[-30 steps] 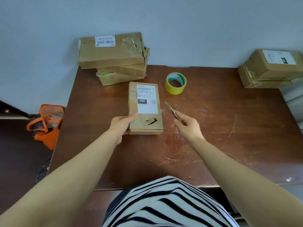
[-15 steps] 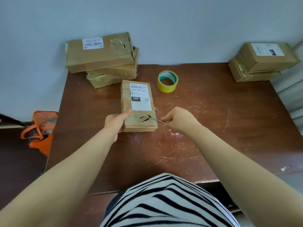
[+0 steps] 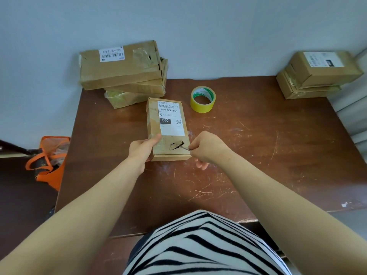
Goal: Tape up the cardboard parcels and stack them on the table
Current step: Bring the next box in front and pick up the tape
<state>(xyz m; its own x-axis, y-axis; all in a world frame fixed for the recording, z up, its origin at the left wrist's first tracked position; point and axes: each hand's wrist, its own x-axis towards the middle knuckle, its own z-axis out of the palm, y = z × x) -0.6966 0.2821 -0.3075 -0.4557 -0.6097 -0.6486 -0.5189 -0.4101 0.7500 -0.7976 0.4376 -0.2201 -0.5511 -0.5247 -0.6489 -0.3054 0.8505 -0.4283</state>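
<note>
We hold the parcel [image 3: 167, 128] flat on the worktop [image 3: 258, 155], left hand [image 3: 142, 148] grip curled on its near-left edge, right hand [image 3: 206, 148] grip pinching a thin blade [image 3: 185, 148] at the torn patch: seemingly taping prep, and next we likely need the tape roll [image 3: 203, 99] just beyond it.

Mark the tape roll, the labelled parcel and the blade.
tape roll [image 3: 200, 108], head view, on its yellow outer wall.
labelled parcel [image 3: 172, 127], head view, on its white label.
blade [image 3: 185, 148], head view, on the thin bare metal above the parcel's torn spot.
</note>
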